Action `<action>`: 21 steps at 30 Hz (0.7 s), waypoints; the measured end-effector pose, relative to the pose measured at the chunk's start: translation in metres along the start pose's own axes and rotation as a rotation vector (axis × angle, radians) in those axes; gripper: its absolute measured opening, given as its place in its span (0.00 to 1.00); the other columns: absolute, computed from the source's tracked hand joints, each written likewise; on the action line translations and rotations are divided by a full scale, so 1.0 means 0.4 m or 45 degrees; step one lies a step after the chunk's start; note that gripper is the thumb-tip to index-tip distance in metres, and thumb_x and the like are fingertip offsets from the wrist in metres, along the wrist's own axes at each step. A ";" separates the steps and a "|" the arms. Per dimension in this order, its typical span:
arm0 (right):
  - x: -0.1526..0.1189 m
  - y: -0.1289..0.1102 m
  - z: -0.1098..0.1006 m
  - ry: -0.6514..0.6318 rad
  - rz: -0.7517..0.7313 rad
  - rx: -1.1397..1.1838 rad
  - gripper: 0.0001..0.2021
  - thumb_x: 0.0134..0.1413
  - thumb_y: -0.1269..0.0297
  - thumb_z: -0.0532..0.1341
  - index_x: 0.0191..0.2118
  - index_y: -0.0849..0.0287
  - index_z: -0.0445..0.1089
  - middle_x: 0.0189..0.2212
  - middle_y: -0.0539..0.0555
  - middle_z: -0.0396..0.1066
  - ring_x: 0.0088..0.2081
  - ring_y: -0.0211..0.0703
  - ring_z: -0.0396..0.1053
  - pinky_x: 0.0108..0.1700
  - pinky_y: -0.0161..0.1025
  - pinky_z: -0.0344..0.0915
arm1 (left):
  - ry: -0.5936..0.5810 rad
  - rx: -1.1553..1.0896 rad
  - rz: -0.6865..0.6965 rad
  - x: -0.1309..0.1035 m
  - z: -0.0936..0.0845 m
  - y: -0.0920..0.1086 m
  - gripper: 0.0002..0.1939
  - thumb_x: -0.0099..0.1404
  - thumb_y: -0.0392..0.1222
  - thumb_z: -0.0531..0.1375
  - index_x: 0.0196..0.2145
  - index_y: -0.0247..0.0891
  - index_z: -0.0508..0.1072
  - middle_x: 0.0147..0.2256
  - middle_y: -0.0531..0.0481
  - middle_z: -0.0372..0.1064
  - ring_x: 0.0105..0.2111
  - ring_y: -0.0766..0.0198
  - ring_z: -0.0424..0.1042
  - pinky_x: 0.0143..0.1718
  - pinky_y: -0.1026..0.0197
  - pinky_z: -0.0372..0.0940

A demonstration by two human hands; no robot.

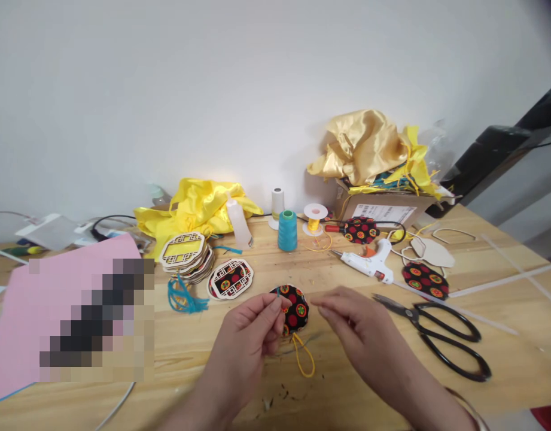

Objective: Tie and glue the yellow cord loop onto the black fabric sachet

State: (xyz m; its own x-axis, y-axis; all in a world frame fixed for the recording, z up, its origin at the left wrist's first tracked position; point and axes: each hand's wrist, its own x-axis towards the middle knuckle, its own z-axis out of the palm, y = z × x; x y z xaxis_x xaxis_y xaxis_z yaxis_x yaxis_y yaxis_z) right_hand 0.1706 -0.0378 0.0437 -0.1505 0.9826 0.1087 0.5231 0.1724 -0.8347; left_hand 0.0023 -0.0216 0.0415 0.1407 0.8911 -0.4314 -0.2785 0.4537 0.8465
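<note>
A dark fabric piece with red and orange flowers lies at the middle front, a yellow cord loop hanging from its lower edge. My left hand is over its left side, thumb and forefinger pinched together; a bit of blue shows just above the fingertips, too small to make out. To the right of the piece, my right hand has its thumb and forefinger close together, and whatever they hold, if anything, is too small to tell. Behind the piece stands a blue thread cone.
Black-handled scissors and a white glue gun lie right. Stacked wooden frames, a blue tassel and a pink sheet are left. A cardboard box with fabric stands behind.
</note>
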 end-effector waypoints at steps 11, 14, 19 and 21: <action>0.089 -0.025 0.055 -0.191 0.219 0.513 0.07 0.48 0.66 0.60 0.28 0.61 0.75 0.21 0.48 0.69 0.25 0.34 0.63 0.28 0.31 0.60 | -0.097 0.255 0.095 -0.002 0.001 0.006 0.13 0.58 0.42 0.59 0.20 0.34 0.68 0.15 0.59 0.54 0.16 0.73 0.47 0.18 0.69 0.43; 0.094 -0.016 0.065 -0.232 0.275 0.601 0.08 0.47 0.64 0.60 0.27 0.63 0.74 0.19 0.49 0.68 0.23 0.33 0.62 0.26 0.31 0.58 | -0.096 0.283 0.085 0.003 -0.003 -0.004 0.13 0.58 0.43 0.59 0.19 0.34 0.67 0.15 0.59 0.54 0.16 0.74 0.47 0.18 0.69 0.43; 0.102 -0.015 0.075 -0.121 0.407 0.675 0.06 0.43 0.67 0.62 0.23 0.64 0.72 0.17 0.49 0.67 0.20 0.32 0.60 0.24 0.31 0.58 | -0.120 0.280 0.042 0.006 -0.005 -0.011 0.13 0.58 0.43 0.59 0.20 0.33 0.68 0.15 0.59 0.53 0.16 0.74 0.45 0.17 0.69 0.41; 0.104 -0.016 0.074 -0.112 0.410 0.691 0.06 0.44 0.66 0.61 0.22 0.63 0.70 0.16 0.48 0.66 0.19 0.32 0.60 0.23 0.31 0.57 | -0.168 0.267 0.053 0.003 -0.007 -0.006 0.13 0.58 0.43 0.58 0.21 0.32 0.70 0.17 0.56 0.58 0.16 0.74 0.49 0.18 0.69 0.45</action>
State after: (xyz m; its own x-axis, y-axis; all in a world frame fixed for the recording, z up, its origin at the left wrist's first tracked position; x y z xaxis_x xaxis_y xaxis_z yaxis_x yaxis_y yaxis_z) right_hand 0.1361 -0.0002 0.0377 -0.1368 0.9662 -0.2185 0.0576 -0.2124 -0.9755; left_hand 0.0006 -0.0215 0.0380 0.2594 0.8954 -0.3618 -0.0857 0.3944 0.9149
